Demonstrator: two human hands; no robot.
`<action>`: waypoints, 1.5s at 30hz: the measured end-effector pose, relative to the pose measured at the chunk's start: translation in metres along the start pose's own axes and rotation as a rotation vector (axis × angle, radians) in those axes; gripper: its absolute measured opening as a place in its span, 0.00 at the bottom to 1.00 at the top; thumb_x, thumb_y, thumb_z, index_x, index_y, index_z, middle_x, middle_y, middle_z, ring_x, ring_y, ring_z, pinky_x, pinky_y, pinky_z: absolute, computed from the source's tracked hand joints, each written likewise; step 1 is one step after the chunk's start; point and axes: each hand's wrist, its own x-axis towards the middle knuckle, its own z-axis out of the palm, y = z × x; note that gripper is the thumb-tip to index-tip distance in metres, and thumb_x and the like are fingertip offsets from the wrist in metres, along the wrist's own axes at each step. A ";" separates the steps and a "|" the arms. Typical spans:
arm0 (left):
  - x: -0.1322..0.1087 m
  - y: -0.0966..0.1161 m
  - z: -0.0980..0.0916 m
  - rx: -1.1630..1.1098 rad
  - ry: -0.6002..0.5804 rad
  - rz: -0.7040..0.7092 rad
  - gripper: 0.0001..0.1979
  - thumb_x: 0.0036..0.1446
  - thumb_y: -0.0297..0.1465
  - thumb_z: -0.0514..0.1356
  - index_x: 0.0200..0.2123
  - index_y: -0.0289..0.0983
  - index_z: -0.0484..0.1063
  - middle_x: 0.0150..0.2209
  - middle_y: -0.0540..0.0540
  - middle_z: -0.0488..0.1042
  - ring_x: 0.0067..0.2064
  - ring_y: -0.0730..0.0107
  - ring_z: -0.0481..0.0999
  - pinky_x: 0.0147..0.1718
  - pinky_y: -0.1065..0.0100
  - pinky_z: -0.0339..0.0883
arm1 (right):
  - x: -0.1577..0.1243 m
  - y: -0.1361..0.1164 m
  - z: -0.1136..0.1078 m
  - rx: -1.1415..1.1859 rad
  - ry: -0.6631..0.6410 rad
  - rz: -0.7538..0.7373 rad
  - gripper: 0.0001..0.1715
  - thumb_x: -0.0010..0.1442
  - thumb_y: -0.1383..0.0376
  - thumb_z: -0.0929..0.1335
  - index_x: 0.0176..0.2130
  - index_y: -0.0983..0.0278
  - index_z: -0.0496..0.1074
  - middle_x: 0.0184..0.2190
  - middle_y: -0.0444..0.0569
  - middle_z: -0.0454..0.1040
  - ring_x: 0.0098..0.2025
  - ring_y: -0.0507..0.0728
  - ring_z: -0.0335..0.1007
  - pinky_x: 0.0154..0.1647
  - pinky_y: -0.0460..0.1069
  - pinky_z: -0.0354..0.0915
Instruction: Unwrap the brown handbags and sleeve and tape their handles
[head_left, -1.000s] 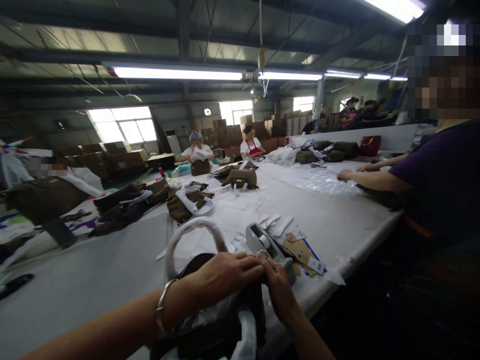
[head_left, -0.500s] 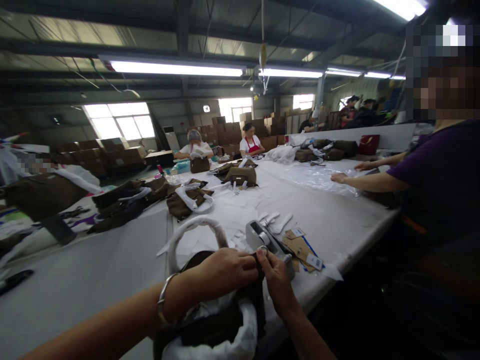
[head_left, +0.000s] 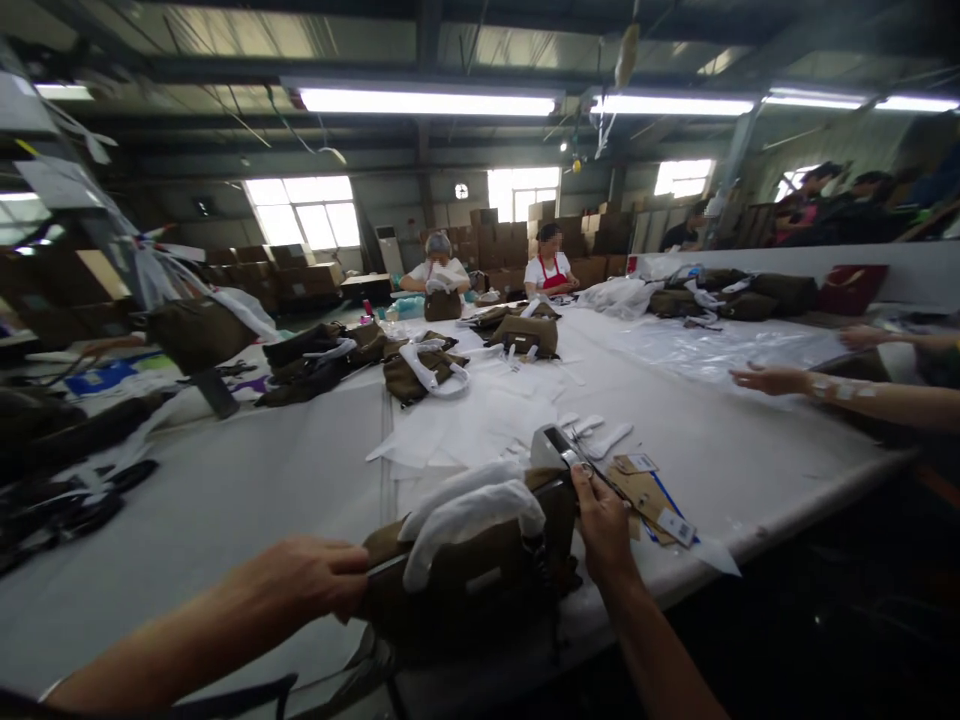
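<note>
A dark olive handbag [head_left: 480, 580] stands at the table's near edge, its two handles [head_left: 469, 520] wrapped in white material. My left hand [head_left: 315, 575] is closed on the bag's left end, by the zip along the top. At the opposite top corner, my right hand [head_left: 604, 515] pinches the bag, with a ring on one finger. Just behind that hand is a grey tape dispenser [head_left: 555, 447], partly hidden by the bag. Cardboard tags [head_left: 645, 490] with white labels lie to its right.
White paper sheets [head_left: 457, 435] lie beyond the bag. More olive handbags [head_left: 416, 375] are spread across the white table [head_left: 720, 420]. A co-worker's hand [head_left: 772, 378] rests over clear plastic at the right. Dark straps [head_left: 90, 510] lie on the left.
My left hand has moved from the bag's right corner to its left end. The bag's top now looks closed and its handles lie together. The view has swung right.
</note>
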 end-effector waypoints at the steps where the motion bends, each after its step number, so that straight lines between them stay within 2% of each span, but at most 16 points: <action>1: -0.005 -0.001 -0.002 -0.010 -0.074 0.000 0.12 0.63 0.34 0.57 0.30 0.46 0.79 0.28 0.55 0.79 0.26 0.74 0.77 0.27 0.78 0.65 | 0.001 -0.001 0.003 -0.011 -0.029 0.009 0.35 0.58 0.37 0.66 0.36 0.66 0.79 0.29 0.50 0.78 0.36 0.62 0.72 0.37 0.52 0.66; 3: -0.010 -0.002 -0.002 0.016 -0.214 -0.019 0.13 0.63 0.27 0.56 0.34 0.46 0.80 0.33 0.55 0.80 0.30 0.73 0.79 0.30 0.79 0.67 | 0.003 -0.005 0.006 -0.035 -0.101 0.014 0.38 0.60 0.37 0.64 0.41 0.67 0.79 0.34 0.53 0.80 0.39 0.64 0.74 0.40 0.53 0.68; 5: -0.010 0.000 0.000 0.061 -0.198 -0.068 0.13 0.62 0.26 0.56 0.35 0.44 0.80 0.35 0.53 0.81 0.31 0.73 0.80 0.30 0.80 0.68 | 0.000 -0.009 0.001 -0.060 -0.088 -0.053 0.40 0.61 0.38 0.64 0.51 0.68 0.77 0.44 0.58 0.79 0.45 0.66 0.74 0.46 0.56 0.69; 9: -0.010 0.019 0.014 -0.008 0.071 -0.106 0.11 0.66 0.31 0.58 0.47 0.44 0.77 0.40 0.50 0.81 0.34 0.72 0.82 0.35 0.78 0.73 | -0.035 -0.018 -0.020 -0.100 0.189 -0.438 0.33 0.66 0.49 0.66 0.64 0.63 0.65 0.61 0.59 0.69 0.59 0.66 0.69 0.60 0.63 0.64; 12: -0.006 0.042 0.031 -0.046 0.271 -0.004 0.16 0.66 0.41 0.59 0.55 0.46 0.71 0.40 0.49 0.82 0.35 0.70 0.83 0.35 0.77 0.76 | -0.071 -0.027 -0.023 -0.147 0.035 -0.811 0.22 0.68 0.60 0.67 0.60 0.59 0.68 0.57 0.56 0.73 0.59 0.63 0.70 0.60 0.59 0.67; 14: 0.003 0.054 0.042 0.085 0.405 0.052 0.21 0.62 0.48 0.62 0.54 0.45 0.70 0.39 0.49 0.82 0.33 0.69 0.83 0.32 0.75 0.76 | -0.086 -0.036 -0.015 -0.196 -0.095 -0.935 0.26 0.66 0.64 0.69 0.62 0.56 0.66 0.56 0.54 0.74 0.58 0.62 0.71 0.59 0.57 0.69; 17: 0.026 0.060 0.050 0.376 0.564 0.021 0.19 0.64 0.49 0.60 0.49 0.43 0.69 0.35 0.50 0.79 0.31 0.68 0.82 0.25 0.75 0.72 | -0.087 -0.048 0.005 -0.195 -0.049 -0.816 0.30 0.65 0.63 0.71 0.63 0.57 0.63 0.57 0.54 0.73 0.58 0.62 0.72 0.57 0.56 0.71; 20: 0.045 0.054 0.048 0.493 0.590 0.019 0.13 0.69 0.43 0.56 0.48 0.41 0.69 0.39 0.46 0.79 0.35 0.66 0.83 0.24 0.75 0.70 | -0.076 -0.057 0.018 -0.121 -0.030 -0.637 0.21 0.66 0.60 0.71 0.56 0.59 0.69 0.52 0.53 0.77 0.48 0.59 0.77 0.49 0.52 0.75; 24: 0.044 0.045 0.046 0.446 0.582 0.218 0.11 0.69 0.30 0.56 0.53 0.41 0.70 0.44 0.45 0.81 0.42 0.67 0.83 0.41 0.74 0.74 | -0.066 -0.064 0.016 -0.047 -0.089 -0.726 0.07 0.66 0.65 0.69 0.44 0.58 0.78 0.39 0.48 0.81 0.42 0.56 0.78 0.46 0.48 0.73; 28: 0.033 0.041 0.046 0.121 0.448 0.177 0.14 0.68 0.27 0.56 0.54 0.43 0.74 0.47 0.47 0.82 0.44 0.69 0.83 0.47 0.75 0.72 | -0.060 -0.066 0.005 0.060 -0.313 -0.665 0.09 0.67 0.62 0.68 0.41 0.60 0.80 0.37 0.48 0.81 0.39 0.56 0.78 0.41 0.47 0.71; 30: 0.033 0.042 0.040 -0.230 0.177 -0.012 0.11 0.69 0.34 0.56 0.45 0.41 0.79 0.38 0.48 0.83 0.37 0.70 0.82 0.38 0.76 0.73 | -0.055 -0.067 0.002 0.123 -0.577 -0.459 0.16 0.69 0.57 0.67 0.35 0.63 0.78 0.32 0.48 0.78 0.34 0.55 0.74 0.36 0.47 0.67; 33: 0.039 0.041 0.030 -0.862 -0.334 -0.309 0.23 0.65 0.49 0.57 0.35 0.35 0.79 0.22 0.48 0.77 0.22 0.75 0.73 0.23 0.77 0.65 | -0.046 -0.065 0.002 0.358 -0.853 -0.113 0.28 0.68 0.47 0.65 0.27 0.64 0.71 0.21 0.44 0.67 0.23 0.51 0.61 0.26 0.47 0.57; 35: 0.042 0.040 0.027 -1.146 -0.405 -0.395 0.32 0.59 0.59 0.55 0.32 0.33 0.77 0.15 0.51 0.68 0.14 0.79 0.62 0.15 0.78 0.56 | -0.043 -0.062 0.004 0.516 -0.871 -0.032 0.33 0.64 0.40 0.65 0.25 0.64 0.67 0.18 0.42 0.62 0.21 0.50 0.55 0.24 0.47 0.52; 37: 0.043 0.043 0.026 -1.083 -0.234 -0.390 0.34 0.56 0.63 0.55 0.30 0.34 0.75 0.15 0.52 0.65 0.14 0.79 0.60 0.14 0.77 0.55 | -0.042 -0.060 0.003 0.511 -0.844 -0.076 0.34 0.59 0.37 0.66 0.26 0.63 0.67 0.19 0.42 0.62 0.22 0.51 0.55 0.24 0.47 0.52; 42: 0.043 0.058 0.029 -0.005 0.454 -0.012 0.12 0.60 0.39 0.66 0.46 0.44 0.76 0.43 0.47 0.80 0.40 0.65 0.81 0.37 0.71 0.76 | -0.051 -0.067 -0.001 0.122 -0.519 -0.571 0.11 0.57 0.62 0.75 0.39 0.60 0.74 0.31 0.45 0.72 0.33 0.55 0.68 0.32 0.47 0.64; 45: 0.051 0.064 0.033 0.172 0.501 0.119 0.24 0.62 0.39 0.64 0.61 0.49 0.68 0.57 0.43 0.76 0.52 0.58 0.78 0.50 0.64 0.75 | -0.054 -0.069 0.000 0.039 -0.311 -0.937 0.19 0.59 0.70 0.73 0.49 0.56 0.74 0.39 0.47 0.76 0.41 0.57 0.74 0.42 0.50 0.71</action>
